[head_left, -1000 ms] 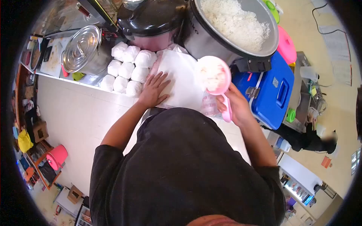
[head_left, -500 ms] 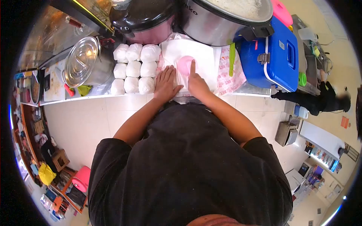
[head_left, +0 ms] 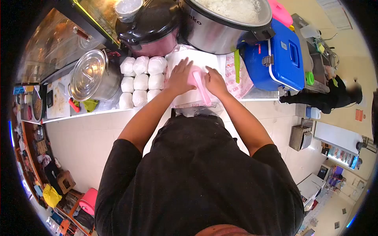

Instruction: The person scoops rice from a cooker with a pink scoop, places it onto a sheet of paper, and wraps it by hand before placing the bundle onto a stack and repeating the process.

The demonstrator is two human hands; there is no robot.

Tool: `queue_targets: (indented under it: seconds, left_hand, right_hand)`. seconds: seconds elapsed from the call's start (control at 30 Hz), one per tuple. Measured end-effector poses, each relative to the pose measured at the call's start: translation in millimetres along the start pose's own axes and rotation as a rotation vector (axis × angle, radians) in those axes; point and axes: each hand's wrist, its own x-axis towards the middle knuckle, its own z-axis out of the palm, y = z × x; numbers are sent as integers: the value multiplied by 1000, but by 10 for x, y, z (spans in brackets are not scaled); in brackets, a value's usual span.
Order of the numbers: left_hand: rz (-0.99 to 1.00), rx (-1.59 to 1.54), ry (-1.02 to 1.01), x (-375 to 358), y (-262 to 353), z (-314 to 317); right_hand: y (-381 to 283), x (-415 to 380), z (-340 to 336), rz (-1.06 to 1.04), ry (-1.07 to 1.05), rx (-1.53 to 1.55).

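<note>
A pink scoop with a long handle [head_left: 201,88] lies on white wrapping paper [head_left: 201,59], its handle towards my body. My left hand [head_left: 180,78] rests on the paper just left of the scoop, open, with fingers stretched forward and thumb near the scoop. To the right of the handle is my right hand [head_left: 215,83], fingers loosely bent and apart, nothing visible in them. White paper-wrapped bundles [head_left: 140,82] stand in rows beside my left hand.
Behind the paper stand a large rice cooker [head_left: 224,29] filled with rice and a black-lidded cooker [head_left: 147,27]. A blue cooler box [head_left: 285,59] is on the right, near a green strip-like utensil [head_left: 237,66]. At left are a lidded steel pot [head_left: 90,74] and a cutting board [head_left: 58,100]. Another person [head_left: 334,94] stands far right.
My right hand has let go of the scoop and moved right, so the handle now shows. My left hand has moved forward and right, up beside the scoop. The view has shifted slightly.
</note>
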Motion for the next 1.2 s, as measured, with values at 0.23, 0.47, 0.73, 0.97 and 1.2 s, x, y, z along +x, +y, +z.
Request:
queue_targets:
  seconds: [0.23,0.47,0.73,0.97,1.2]
  left_hand:
    - [218,-36,-4,263,-154,217]
    - [208,-68,-130,375,-233,100]
    - [-38,-59,150,-23,29,171]
    - [-70,214,24,-916,-31,559]
    - [-147,256,-61,-863,89,418]
  right_hand:
    - [514,-421,42,-119,42,-167]
    - [496,-508,17,-47,37,-117]
    - [337,-564,-104,47,-134,-197]
    - [330,-850,-14,18,-30,-318]
    - [-526,-452,-69,-29,-160,-97]
